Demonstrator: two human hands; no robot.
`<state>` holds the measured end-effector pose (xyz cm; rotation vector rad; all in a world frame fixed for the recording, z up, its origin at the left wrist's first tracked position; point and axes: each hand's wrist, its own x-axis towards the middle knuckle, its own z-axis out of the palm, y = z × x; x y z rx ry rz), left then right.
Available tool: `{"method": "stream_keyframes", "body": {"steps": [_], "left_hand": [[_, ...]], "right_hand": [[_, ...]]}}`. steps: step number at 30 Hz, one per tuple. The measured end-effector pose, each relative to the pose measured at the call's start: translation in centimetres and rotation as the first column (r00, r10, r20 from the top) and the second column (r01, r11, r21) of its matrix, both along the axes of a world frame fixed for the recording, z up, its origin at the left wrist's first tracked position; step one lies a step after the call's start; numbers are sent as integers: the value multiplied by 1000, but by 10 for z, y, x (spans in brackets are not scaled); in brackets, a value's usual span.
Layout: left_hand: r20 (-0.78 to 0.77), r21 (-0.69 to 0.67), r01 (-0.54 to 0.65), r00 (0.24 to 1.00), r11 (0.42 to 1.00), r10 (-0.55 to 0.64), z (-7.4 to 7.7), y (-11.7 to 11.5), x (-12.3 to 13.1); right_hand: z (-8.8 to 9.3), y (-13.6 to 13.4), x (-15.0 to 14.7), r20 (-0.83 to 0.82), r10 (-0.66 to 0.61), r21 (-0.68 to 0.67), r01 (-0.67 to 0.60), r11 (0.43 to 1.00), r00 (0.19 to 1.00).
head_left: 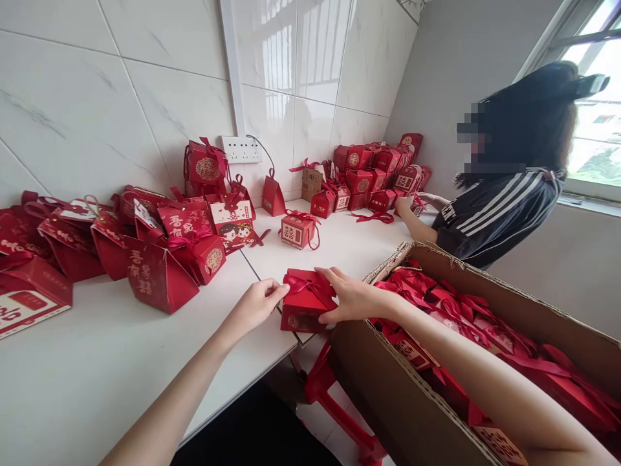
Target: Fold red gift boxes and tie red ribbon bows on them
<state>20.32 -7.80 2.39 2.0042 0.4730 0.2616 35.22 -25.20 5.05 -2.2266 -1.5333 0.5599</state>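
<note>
A red gift box [303, 304] with a ribbon tied on its top sits at the front edge of the white table. Fingers of my left hand [264, 301] are pinched at the left end of the red ribbon [301, 285]. My right hand [352, 296] grips the box from its right side, thumb low and fingers at the top. Just behind stands a smaller red box [297, 230] with a white label and a ribbon loop.
Red gift boxes [162, 272] crowd the table's left side. More boxes [359, 181] are stacked at the back right. An open carton [383, 382] full of ribboned boxes stands at right, above a red stool [334, 401]. A co-worker [504, 200] handles a box.
</note>
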Motion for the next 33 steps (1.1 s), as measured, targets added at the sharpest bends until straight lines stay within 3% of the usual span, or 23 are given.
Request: {"method": "stream_keyframes", "body": {"steps": [5,8,10,12,14,16,18,21,24,26,28,31,33], "left_hand": [[-31,-86,74,997,994,-77,4,-12,-30],[-170,-104,206,960,973,-222,7,-10,-47],[-319,-50,285,903,957,-286,9,-5,-55],[-343,99,221,923,970,-175,14,-1,-57],[-123,243,7,992,970,23,22,-4,-52],[207,296,-201,968,934,143,30,-16,-43],[453,351,-304,883,886,124,35,-31,-32],[665,473,-404,747,783,-16,36,-54,-21],[752,589,-494,625,640,-210,32,-73,-21],[738,663,-529,578,529,-347,29,-83,-23],[713,701,-549,547,456,-438,27,-94,-26],[711,702,-555,509,446,-485,27,-102,-27],[734,679,-546,501,490,-459,31,-98,-27]], "right_hand": [[-15,2,-1,120,-30,133,14,991,992],[-18,-1,2,219,-43,292,-24,956,975],[-17,-5,1,282,-70,384,-46,922,957],[-12,-10,-1,345,-92,458,-82,885,934],[-6,-16,-5,405,-97,508,-135,851,909],[-2,-19,-10,445,-99,527,-171,833,890],[0,-21,-16,466,-102,532,-186,826,879],[2,-23,-22,472,-106,544,-196,816,875],[5,-27,-29,469,-115,562,-197,803,876],[8,-31,-34,475,-127,576,-198,793,871],[12,-36,-39,483,-148,587,-194,786,863],[16,-45,-46,482,-197,599,-157,785,853],[18,-53,-48,476,-219,595,-128,794,852]]}}
